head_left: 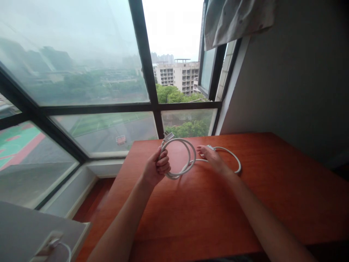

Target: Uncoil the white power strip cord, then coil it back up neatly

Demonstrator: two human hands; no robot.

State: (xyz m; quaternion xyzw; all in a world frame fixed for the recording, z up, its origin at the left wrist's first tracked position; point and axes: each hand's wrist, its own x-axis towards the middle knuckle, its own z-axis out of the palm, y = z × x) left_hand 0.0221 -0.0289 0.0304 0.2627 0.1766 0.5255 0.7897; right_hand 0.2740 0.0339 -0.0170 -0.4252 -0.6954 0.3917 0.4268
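Note:
A white power cord (194, 154) is partly coiled above the table, and my left hand (157, 167) is closed around one side of the loops. Its plug (168, 137) sticks up just above my left fist, prongs pointing up. To the right, my right hand (209, 154) reaches over the tabletop with its fingers stretched forward. Just beyond those fingers lies a white block (211, 147) at the cord's other end, partly hidden by the hand. From this block a loop of cord curves right across the table. Whether my right fingers touch the block I cannot tell.
The reddish-brown wooden table (191, 218) reaches back to the windows. Dark window frames (154, 105) stand behind it, with one sash open. A curtain (240, 22) hangs at upper right. At lower left, a white plug (54, 243) sits in a wall socket.

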